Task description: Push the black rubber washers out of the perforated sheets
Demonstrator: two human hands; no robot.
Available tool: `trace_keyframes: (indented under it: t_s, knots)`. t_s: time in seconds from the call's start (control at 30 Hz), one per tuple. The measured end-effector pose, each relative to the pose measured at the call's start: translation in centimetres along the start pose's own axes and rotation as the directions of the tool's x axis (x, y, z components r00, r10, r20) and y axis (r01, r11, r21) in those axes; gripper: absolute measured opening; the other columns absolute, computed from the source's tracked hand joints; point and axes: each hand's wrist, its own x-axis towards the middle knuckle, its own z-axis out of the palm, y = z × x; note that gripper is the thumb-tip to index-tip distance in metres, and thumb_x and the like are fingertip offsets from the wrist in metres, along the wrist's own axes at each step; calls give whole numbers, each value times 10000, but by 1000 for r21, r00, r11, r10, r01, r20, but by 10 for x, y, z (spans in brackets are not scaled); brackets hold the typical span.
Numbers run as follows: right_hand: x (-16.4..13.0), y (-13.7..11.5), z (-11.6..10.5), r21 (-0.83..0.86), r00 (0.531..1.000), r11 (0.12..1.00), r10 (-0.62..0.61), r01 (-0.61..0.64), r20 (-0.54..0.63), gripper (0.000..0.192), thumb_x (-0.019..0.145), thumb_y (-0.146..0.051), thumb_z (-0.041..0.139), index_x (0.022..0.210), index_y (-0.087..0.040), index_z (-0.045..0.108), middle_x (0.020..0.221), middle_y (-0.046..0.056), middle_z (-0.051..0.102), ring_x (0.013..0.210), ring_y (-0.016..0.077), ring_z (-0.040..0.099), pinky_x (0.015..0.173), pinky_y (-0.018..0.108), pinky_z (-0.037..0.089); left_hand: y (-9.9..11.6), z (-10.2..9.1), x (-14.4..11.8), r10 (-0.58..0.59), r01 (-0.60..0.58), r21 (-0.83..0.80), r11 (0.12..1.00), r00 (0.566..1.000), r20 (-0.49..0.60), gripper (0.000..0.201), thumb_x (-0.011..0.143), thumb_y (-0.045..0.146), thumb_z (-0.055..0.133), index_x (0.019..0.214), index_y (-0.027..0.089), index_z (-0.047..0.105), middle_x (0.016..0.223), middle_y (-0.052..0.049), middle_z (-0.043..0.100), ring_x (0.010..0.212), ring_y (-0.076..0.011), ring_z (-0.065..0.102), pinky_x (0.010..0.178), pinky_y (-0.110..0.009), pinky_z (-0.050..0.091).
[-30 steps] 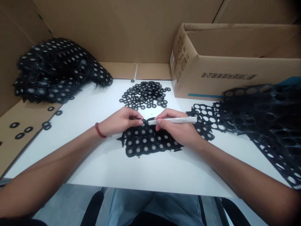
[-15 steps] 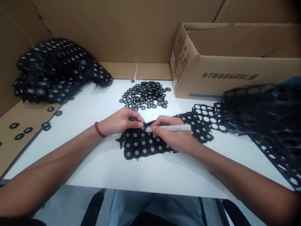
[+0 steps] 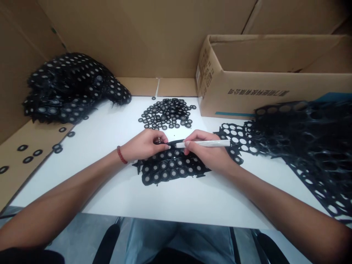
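A black rubber sheet [image 3: 167,168] studded with round washers lies on the white table [image 3: 165,200] in front of me. My left hand [image 3: 144,145] pinches the sheet's far edge with fingertips closed on it. My right hand [image 3: 207,154] rests on the sheet's right part and grips a white stick-like tool [image 3: 205,143], its tip pointing left toward the left fingertips. Beyond the hands sits a pile of loose black washers [image 3: 166,113].
A heap of full washer sheets [image 3: 68,88] lies at the back left. Emptied sheets with punched holes [image 3: 302,132] pile up at the right. An open cardboard box [image 3: 269,88] stands at the back right. A few loose washers [image 3: 30,152] lie on cardboard at left.
The right hand with the white tool shifted slightly up and right along the sheet's far edge. The view tilted, so everything sits a little lower.
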Motion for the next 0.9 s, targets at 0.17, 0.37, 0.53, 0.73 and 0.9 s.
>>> trace_keyframes:
  t_s: [0.17, 0.37, 0.53, 0.73, 0.9]
  knots:
    - [2, -1, -1, -26, 1000, 1000, -2, 2, -6, 91, 804, -238, 576, 741, -195, 626, 695, -20, 691, 688, 128, 603, 670, 254, 427, 0, -4, 0, 26, -21, -72, 997, 998, 62, 241, 833, 387, 527, 807, 161, 607, 640, 30, 516, 600, -103, 436, 569, -221, 343]
    - [2, -2, 0, -48, 1000, 999, 6, -6, -11, 97, 790, -241, 582, 719, -199, 634, 690, -24, 690, 669, 125, 600, 644, 246, 425, -2, -3, -1, 20, 3, -211, 977, 994, 109, 260, 831, 395, 532, 828, 148, 613, 689, 18, 545, 639, -109, 461, 601, -225, 356]
    - [0, -1, 3, -65, 1000, 998, 25, -25, 1, 121, 789, -247, 566, 702, -203, 639, 687, -16, 685, 647, 132, 585, 606, 250, 418, -2, 0, -1, 4, 16, -271, 962, 998, 70, 261, 812, 399, 554, 830, 147, 622, 699, 9, 560, 646, -118, 474, 613, -234, 367]
    - [0, -2, 8, -83, 998, 996, 21, -17, 56, 146, 781, -240, 548, 675, -197, 636, 646, -11, 652, 605, 130, 557, 549, 244, 397, 0, 1, 0, 8, 13, -267, 964, 997, 80, 222, 804, 361, 567, 809, 146, 620, 715, 8, 569, 665, -116, 478, 644, -235, 372]
    - [1, -3, 1, -32, 998, 998, 46, -44, 40, 121, 781, -243, 555, 693, -194, 622, 669, -11, 672, 631, 129, 570, 588, 248, 403, 2, -3, 0, -23, 39, -253, 967, 997, 67, 223, 802, 365, 570, 783, 145, 607, 649, 24, 531, 604, -100, 445, 579, -225, 343]
